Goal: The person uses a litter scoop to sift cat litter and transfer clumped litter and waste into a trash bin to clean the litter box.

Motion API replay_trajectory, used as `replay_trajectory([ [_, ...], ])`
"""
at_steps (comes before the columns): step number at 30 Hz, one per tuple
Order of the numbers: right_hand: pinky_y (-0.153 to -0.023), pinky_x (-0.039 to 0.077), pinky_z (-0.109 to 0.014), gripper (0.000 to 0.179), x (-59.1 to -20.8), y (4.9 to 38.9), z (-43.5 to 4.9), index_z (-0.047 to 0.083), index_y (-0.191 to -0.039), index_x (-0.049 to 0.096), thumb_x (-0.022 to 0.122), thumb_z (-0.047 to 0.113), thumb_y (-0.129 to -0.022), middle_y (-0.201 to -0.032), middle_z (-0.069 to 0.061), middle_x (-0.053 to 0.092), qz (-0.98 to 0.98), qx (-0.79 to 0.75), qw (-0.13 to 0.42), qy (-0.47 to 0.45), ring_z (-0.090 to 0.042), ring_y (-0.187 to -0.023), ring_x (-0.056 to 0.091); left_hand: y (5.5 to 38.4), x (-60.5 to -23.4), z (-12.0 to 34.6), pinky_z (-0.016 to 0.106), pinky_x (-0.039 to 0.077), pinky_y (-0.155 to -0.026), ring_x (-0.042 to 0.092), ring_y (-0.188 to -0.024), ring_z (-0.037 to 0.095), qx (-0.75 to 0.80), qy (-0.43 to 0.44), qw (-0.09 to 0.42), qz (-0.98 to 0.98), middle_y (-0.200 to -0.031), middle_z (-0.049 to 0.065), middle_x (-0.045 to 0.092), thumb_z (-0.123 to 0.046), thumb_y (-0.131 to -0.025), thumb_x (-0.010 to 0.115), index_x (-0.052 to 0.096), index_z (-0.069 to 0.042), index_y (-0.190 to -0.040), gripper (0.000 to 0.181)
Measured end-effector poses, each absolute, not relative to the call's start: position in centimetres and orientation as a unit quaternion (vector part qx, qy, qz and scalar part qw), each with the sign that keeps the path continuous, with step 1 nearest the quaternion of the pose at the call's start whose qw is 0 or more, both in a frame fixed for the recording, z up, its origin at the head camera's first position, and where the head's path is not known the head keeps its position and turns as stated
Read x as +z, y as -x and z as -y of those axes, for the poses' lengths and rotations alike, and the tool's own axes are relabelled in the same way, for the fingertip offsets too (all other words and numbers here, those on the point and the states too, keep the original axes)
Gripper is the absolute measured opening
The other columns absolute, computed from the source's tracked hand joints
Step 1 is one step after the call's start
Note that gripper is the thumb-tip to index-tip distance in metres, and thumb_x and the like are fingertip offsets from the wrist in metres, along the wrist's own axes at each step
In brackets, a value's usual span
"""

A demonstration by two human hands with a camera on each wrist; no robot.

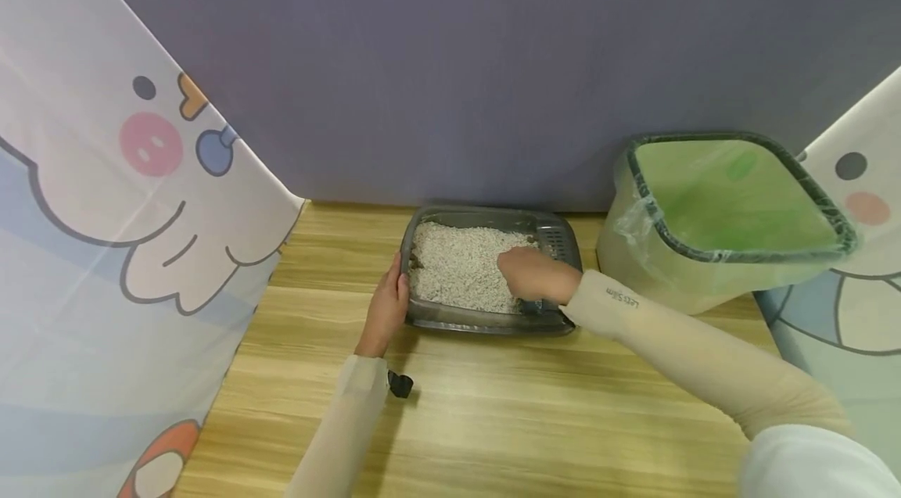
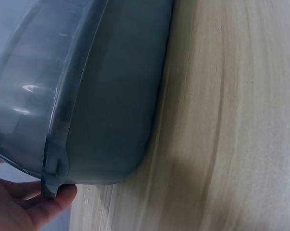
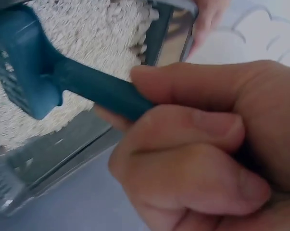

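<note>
A dark grey litter tray [image 1: 457, 317] filled with pale granular litter [image 1: 461, 263] sits on the wooden surface. At its left side my left hand [image 1: 387, 302] grips the rim; the left wrist view has the fingers [image 2: 53, 204] at the tray's corner lip [image 2: 56, 168]. My right hand [image 1: 538, 274] is over the right part of the litter. In the right wrist view its fingers curl round the handle of a teal slotted litter scoop [image 3: 101, 89], whose head overlaps the litter. From the head camera the scoop is mostly hidden under that hand.
To the right of the tray stands a bin [image 1: 655, 263] with a dark rim and a clear plastic liner. A grey-purple panel [image 1: 450, 76] rises close behind the tray. Cartoon-printed sheets [image 1: 105, 248] hang at both sides. Wood-grain tabletop [image 1: 507, 404] extends in front.
</note>
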State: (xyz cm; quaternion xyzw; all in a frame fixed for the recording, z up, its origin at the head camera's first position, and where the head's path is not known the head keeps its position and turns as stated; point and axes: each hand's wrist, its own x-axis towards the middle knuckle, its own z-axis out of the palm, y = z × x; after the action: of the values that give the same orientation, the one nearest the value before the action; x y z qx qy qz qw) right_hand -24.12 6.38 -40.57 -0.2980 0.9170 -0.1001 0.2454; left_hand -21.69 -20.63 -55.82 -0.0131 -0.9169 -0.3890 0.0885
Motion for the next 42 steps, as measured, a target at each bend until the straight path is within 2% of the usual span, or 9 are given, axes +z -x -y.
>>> replay_trajectory([
  [3,-0.051,0.035,-0.029,0.029,-40.4,24.5,-8.3,0.008,-0.067,0.054,0.051,0.001,-0.095,-0.051,-0.002,0.04,-0.912,-0.14,0.265,0.279,-0.012,-0.045,0.029,21.7,-55.8,20.7,0.057,0.038,-0.094,0.045,-0.118,0.045,-0.389,0.019,0.086,0.917,-0.136,0.029,0.042,-0.023,-0.103,0.034,0.025,-0.007,-0.15,0.051],
  [6,-0.063,0.044,-0.034,0.017,-41.1,24.9,-10.2,0.001,-0.087,0.066,0.055,0.011,-0.096,-0.074,-0.007,0.06,-0.914,-0.162,0.254,0.272,-0.015,-0.056,0.046,21.7,-55.7,20.7,0.057,0.038,-0.094,0.045,-0.119,0.045,-0.39,0.022,0.083,0.917,-0.137,0.029,0.042,-0.024,-0.103,0.034,0.024,-0.006,-0.15,0.051],
  [11,-0.086,0.045,-0.045,0.028,-43.4,25.3,-13.2,-0.003,-0.116,0.063,0.057,0.015,-0.095,-0.12,-0.017,0.059,-0.906,-0.221,0.212,0.292,-0.031,-0.102,0.057,21.8,-55.6,20.6,0.056,0.038,-0.095,0.045,-0.119,0.044,-0.387,0.018,0.089,0.918,-0.136,0.028,0.043,-0.023,-0.103,0.035,0.026,-0.007,-0.15,0.05],
  [17,-0.076,0.046,-0.04,0.026,-45.6,26.2,-15.3,-0.004,-0.113,0.066,0.063,0.008,-0.09,-0.113,-0.018,0.063,-0.894,-0.252,0.207,0.308,-0.027,-0.091,0.059,21.9,-55.6,20.7,0.057,0.038,-0.094,0.046,-0.118,0.044,-0.389,0.017,0.092,0.916,-0.135,0.028,0.044,-0.024,-0.103,0.035,0.027,-0.007,-0.15,0.051],
  [20,-0.08,0.046,-0.043,0.025,-46.4,26.2,-15.2,0.0,-0.113,0.066,0.065,0.009,-0.089,-0.115,-0.017,0.062,-0.903,-0.218,0.219,0.298,-0.03,-0.098,0.058,21.9,-55.7,20.7,0.056,0.037,-0.095,0.045,-0.119,0.044,-0.389,0.013,0.084,0.917,-0.136,0.028,0.043,-0.025,-0.103,0.034,0.026,-0.008,-0.15,0.051],
  [23,-0.082,0.046,-0.045,0.024,-47.6,25.9,-14.3,0.008,-0.114,0.063,0.064,0.011,-0.09,-0.116,-0.014,0.06,-0.909,-0.204,0.224,0.287,-0.031,-0.101,0.058,21.9,-55.6,20.7,0.056,0.036,-0.096,0.044,-0.121,0.044,-0.388,0.011,0.08,0.918,-0.138,0.028,0.042,-0.025,-0.103,0.033,0.025,-0.008,-0.151,0.051],
  [29,-0.07,0.045,-0.039,0.027,-49.7,25.2,-11.8,0.012,-0.118,0.06,0.062,0.011,-0.092,-0.113,-0.01,0.062,-0.901,-0.235,0.23,0.284,-0.016,-0.071,0.056,21.9,-55.6,20.5,0.056,0.037,-0.095,0.045,-0.119,0.044,-0.388,0.009,0.079,0.918,-0.137,0.028,0.043,-0.022,-0.103,0.035,0.026,-0.007,-0.15,0.051],
  [37,-0.079,0.047,-0.041,0.026,-50.6,24.6,-8.5,0.013,-0.116,0.064,0.065,0.012,-0.09,-0.115,-0.007,0.063,-0.904,-0.238,0.214,0.285,-0.018,-0.086,0.06,21.9,-55.7,20.4,0.055,0.037,-0.096,0.045,-0.119,0.043,-0.389,-0.002,0.076,0.918,-0.137,0.026,0.043,-0.026,-0.103,0.034,0.026,-0.01,-0.151,0.051],
  [42,-0.069,0.043,-0.035,0.025,-51.2,24.8,-6.6,0.013,-0.119,0.058,0.06,0.014,-0.094,-0.101,-0.002,0.064,-0.893,-0.246,0.243,0.288,-0.013,-0.071,0.055,21.9,-55.7,20.4,0.055,0.037,-0.095,0.046,-0.119,0.043,-0.389,0.001,0.081,0.918,-0.136,0.026,0.044,-0.024,-0.103,0.035,0.026,-0.009,-0.15,0.051],
])
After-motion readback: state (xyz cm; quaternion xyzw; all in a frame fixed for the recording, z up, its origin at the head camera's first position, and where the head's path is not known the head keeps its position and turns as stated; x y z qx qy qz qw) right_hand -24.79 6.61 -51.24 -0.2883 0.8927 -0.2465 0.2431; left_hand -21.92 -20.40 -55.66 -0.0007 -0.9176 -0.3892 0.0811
